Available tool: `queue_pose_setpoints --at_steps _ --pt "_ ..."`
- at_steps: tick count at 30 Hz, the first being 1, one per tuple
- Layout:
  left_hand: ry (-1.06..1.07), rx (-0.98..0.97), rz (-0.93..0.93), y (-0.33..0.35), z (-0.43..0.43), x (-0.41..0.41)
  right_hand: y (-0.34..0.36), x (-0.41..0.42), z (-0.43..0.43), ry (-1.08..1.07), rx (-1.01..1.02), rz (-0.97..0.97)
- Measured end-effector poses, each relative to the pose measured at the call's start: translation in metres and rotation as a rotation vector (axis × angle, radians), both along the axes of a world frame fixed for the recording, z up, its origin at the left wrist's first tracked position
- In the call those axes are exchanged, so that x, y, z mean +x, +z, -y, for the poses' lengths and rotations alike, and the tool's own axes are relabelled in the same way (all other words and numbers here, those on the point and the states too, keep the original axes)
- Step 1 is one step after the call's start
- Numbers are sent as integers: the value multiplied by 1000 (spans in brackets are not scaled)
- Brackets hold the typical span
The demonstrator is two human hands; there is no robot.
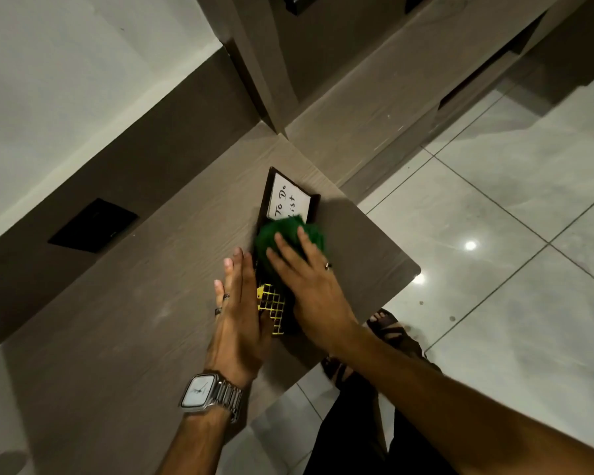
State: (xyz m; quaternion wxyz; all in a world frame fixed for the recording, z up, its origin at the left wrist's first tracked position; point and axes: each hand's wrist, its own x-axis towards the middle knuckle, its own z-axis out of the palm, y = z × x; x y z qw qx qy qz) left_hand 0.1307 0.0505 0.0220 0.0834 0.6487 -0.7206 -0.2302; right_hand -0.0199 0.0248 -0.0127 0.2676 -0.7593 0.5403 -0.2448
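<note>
A dark board (274, 181) lies flat on the brown wooden counter (144, 330). It has a white "To Do List" panel (288, 198) at its far end and a gold grid (275, 306) at its near end. My right hand (309, 279) presses a green cloth (288, 238) onto the board's middle with straight fingers. My left hand (237, 313), fingers flat and extended, rests against the board's left edge. A watch sits on the left wrist.
A black wall socket plate (93, 225) sits on the wall panel to the left. The counter's rounded corner (414, 269) is just right of the board, with glossy tiled floor (511, 269) beyond. My sandalled feet (388, 329) stand below the counter edge.
</note>
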Motion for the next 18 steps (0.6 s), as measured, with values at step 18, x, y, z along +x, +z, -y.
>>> queue_pose_setpoints --at_steps 18 --pt "11 25 -39 3 -1 1 -24 -25 -38 185 40 -237"
